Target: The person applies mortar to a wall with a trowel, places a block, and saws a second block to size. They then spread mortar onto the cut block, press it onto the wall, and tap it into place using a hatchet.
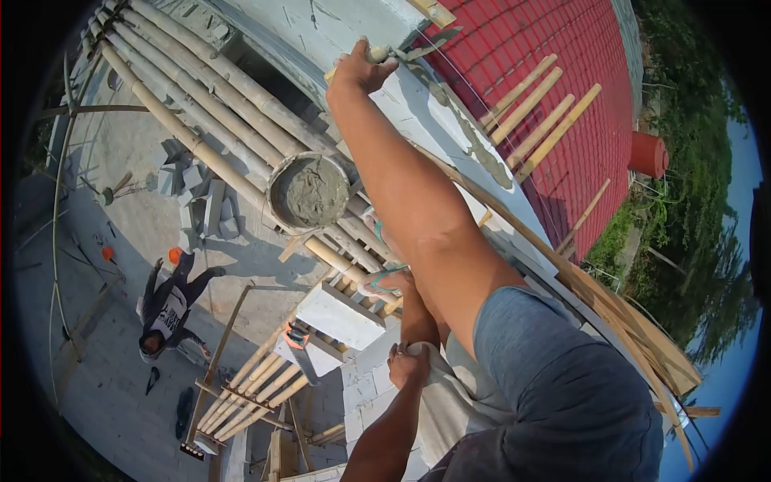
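At the top, my right hand point(363, 67), arm stretched out, is closed round the pale handle of a trowel point(434, 44). Its mortar-smeared blade lies beside the top edge of a white block wall point(474, 173), along which wet grey mortar point(480, 153) is spread. My left hand point(408, 366) is lower down by my knee, its fingers curled on beige cloth point(450, 402). A bucket of mortar point(310, 190) stands on the bamboo poles point(233, 112), left of my right forearm. Near my sandalled feet is a white block point(341, 315).
An orange-handled saw point(299, 341) lies on another block. Far below on the left, a person point(170, 309) is on the ground near a pile of grey blocks point(201, 197). Wooden sticks point(558, 132) jut out before a red tiled roof point(562, 48). A string runs along the wall.
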### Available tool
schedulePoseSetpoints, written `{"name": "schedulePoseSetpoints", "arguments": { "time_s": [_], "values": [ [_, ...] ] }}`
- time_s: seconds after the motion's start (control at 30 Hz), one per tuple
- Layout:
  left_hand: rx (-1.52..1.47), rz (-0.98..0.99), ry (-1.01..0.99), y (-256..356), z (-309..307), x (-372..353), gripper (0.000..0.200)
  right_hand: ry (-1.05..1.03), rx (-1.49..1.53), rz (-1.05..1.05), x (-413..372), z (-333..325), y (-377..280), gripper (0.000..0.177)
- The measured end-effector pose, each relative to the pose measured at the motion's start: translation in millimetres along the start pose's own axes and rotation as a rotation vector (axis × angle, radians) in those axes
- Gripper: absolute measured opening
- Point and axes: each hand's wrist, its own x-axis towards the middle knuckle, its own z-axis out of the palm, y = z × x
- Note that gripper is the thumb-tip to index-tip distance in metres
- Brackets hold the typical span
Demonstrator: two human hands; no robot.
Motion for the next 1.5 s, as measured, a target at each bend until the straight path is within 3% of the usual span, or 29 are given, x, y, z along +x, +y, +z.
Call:
{"name": "schedulePoseSetpoints", "arguments": {
  "time_s": [0.03, 0.1, 0.13, 0.23, 0.3, 0.37, 0.5, 0.6, 0.63, 0.7, 0.8, 0.93, 1.0, 1.03, 1.1, 1.13, 1.17, 1.23, 1.37, 1.47, 1.5],
  "values": [
    [-0.029, -0.006, 0.002, 2, 1, 0, 0.064, 0.09, -0.114, -0.124, 8, 29, 12, 0.05],
    [-0.057, 0.003, -0.007, -7, 11, 10, 0.064, 0.106, 0.376, 0.028, 11, 68, 33, 0.054],
    [-0.065, 0.022, -0.014, -10, 16, 10, 0.063, -0.041, -0.197, 0.104, -37, 44, -18, 0.063],
    [-0.05, 0.011, -0.101, 2, -1, 1, 0.064, -0.096, -0.373, -0.206, -81, 28, 27, 0.082],
    [-0.102, -0.028, -0.1, 3, -2, -1, 0.063, -0.145, -0.441, -0.285, -93, -6, 55, 0.086],
    [-0.111, -0.007, -0.044, 2, 4, 0, 0.063, -0.203, -0.502, -0.281, -96, -50, 77, 0.08],
    [-0.124, -0.03, -0.018, 9, 7, -8, 0.062, -0.565, -0.662, -0.314, -99, -166, 81, 0.059],
    [-0.148, -0.071, -0.035, 9, 14, -16, 0.062, -0.897, -1.057, -0.186, -92, -243, 68, 0.057],
    [-0.135, -0.076, -0.048, 11, 15, -17, 0.065, -1.016, -1.249, -0.184, -86, -261, 67, 0.058],
    [-0.135, -0.099, -0.05, 13, 16, -14, 0.067, -1.096, -1.468, -0.476, -78, -295, 84, 0.06],
    [-0.175, -0.069, -0.072, 10, 22, -17, 0.062, -1.131, -1.673, -0.288, -83, -287, 95, 0.056],
    [-0.196, -0.099, -0.052, 11, 22, -22, 0.063, -1.079, -1.696, -0.293, -66, -258, 188, 0.054],
    [-0.205, -0.095, -0.063, 14, 17, -23, 0.066, -1.095, -1.594, -0.083, -46, -242, 244, 0.05],
    [-0.202, -0.099, -0.057, 14, 18, -21, 0.066, -1.099, -1.587, -0.079, -50, -230, 236, 0.05],
    [-0.207, -0.097, -0.072, 12, 22, -21, 0.065, -1.08, -1.27, 0.584, -48, -211, 212, 0.051],
    [-0.203, -0.092, -0.071, 12, 21, -22, 0.065, -1.112, -1.168, 0.712, -37, -217, 196, 0.053],
    [-0.2, -0.092, -0.063, 13, 20, -22, 0.065, -1.108, -1.165, 0.702, -28, -228, 180, 0.053],
    [-0.196, -0.075, -0.052, 16, 20, -22, 0.065, -1.172, -1.25, 0.491, -17, -254, 141, 0.056],
    [-0.163, -0.053, -0.044, 12, 23, -18, 0.063, -1.415, -1.124, 0.415, 29, -306, 87, 0.051],
    [-0.132, -0.027, -0.028, 18, 22, -13, 0.063, -1.224, -0.754, 0.39, 28, -322, 35, 0.037],
    [-0.126, -0.064, -0.012, 19, 18, -13, 0.063, -1.133, -0.664, 0.091, 25, -312, 33, 0.032]
  ]
}}
